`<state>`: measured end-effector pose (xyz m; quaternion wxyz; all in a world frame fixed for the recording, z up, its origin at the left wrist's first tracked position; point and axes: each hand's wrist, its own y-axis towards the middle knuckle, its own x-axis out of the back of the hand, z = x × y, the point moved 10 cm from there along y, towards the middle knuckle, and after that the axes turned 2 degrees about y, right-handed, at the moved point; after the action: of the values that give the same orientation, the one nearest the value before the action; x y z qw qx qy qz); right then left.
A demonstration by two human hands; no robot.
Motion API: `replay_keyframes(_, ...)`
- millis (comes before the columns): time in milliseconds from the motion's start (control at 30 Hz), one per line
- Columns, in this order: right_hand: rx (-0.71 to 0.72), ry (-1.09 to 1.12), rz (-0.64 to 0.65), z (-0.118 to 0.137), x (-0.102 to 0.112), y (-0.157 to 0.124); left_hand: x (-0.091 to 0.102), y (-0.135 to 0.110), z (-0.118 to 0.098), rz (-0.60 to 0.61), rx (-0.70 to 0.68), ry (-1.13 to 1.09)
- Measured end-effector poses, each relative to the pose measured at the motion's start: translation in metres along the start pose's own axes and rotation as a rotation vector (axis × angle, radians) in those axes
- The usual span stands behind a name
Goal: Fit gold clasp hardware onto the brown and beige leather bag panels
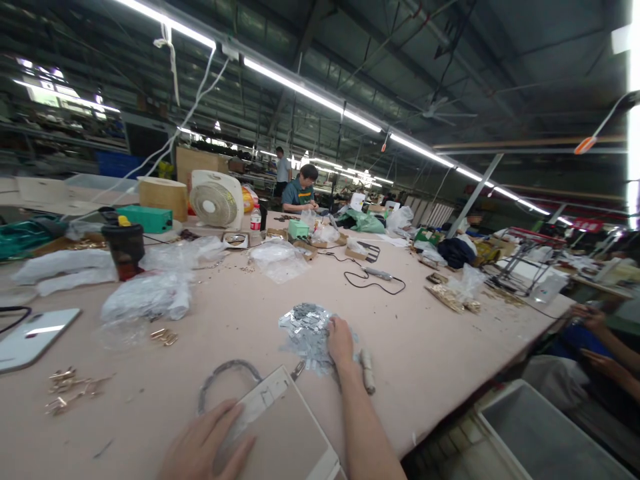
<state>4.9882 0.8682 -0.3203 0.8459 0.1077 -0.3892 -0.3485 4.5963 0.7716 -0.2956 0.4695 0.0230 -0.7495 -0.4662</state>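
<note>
A loose heap of small silver metal plates (306, 333) lies on the table in front of me. My right hand (341, 340) reaches into the heap's right side with fingers curled together; whatever is between the fingertips is hidden. At the lower middle, my left hand (207, 443) grips the left side of a flat beige box (287, 427) with pale edges, fingers and thumb bent over it. Beyond the box's far edge shows a dark cable loop (227, 365) and a small metal tip. A short, pale, wrapped cylinder (367, 372) lies right of my right wrist.
Gold-coloured metal parts (65, 387), a phone (37, 339) and plastic bags (147, 297) lie to the left. Farther back are a fan (216, 200) and a corded tool (379, 273). A co-worker (300, 191) sits across the table. A grey bin (540, 433) stands off the right edge.
</note>
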Motion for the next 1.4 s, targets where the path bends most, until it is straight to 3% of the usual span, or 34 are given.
replay_keyframes(233,0.082,0.189,-0.183,0.020,0.038,-0.002,0.002,-0.002,0.003,-0.001,0.035,-0.047)
replay_keyframes(400,0.066,0.330,-0.253,0.052,0.063,-0.022,0.006,-0.002,0.001,0.134,0.141,-0.089)
replay_keyframes(467,0.045,0.426,-0.165,0.070,0.058,-0.038,0.006,-0.002,0.000,0.184,0.177,-0.114)
replay_keyframes(600,-0.039,0.696,0.238,0.111,0.022,-0.092,0.006,-0.004,-0.001,0.209,0.208,-0.143)
replay_keyframes(667,-0.079,0.737,0.396,0.124,0.005,-0.121,0.006,-0.005,-0.002,0.203,0.200,-0.150)
replay_keyframes(733,-0.108,0.711,0.468,0.126,-0.006,-0.141,0.009,-0.005,-0.005,0.198,0.177,-0.152)
replay_keyframes(900,-0.202,0.694,0.526,0.108,-0.021,-0.153,0.012,0.010,-0.022,0.271,0.134,-0.108)
replay_keyframes(1100,-0.126,0.670,0.567,0.114,-0.022,-0.157,-0.022,0.043,-0.047,0.508,0.224,-0.077)
replay_keyframes(1267,-0.093,0.606,0.532,0.118,-0.017,-0.158,-0.040,0.052,-0.045,0.476,0.325,-0.039)
replay_keyframes(1400,-0.152,0.619,0.509,0.111,-0.018,-0.155,-0.042,0.050,-0.047,0.430,0.277,-0.051)
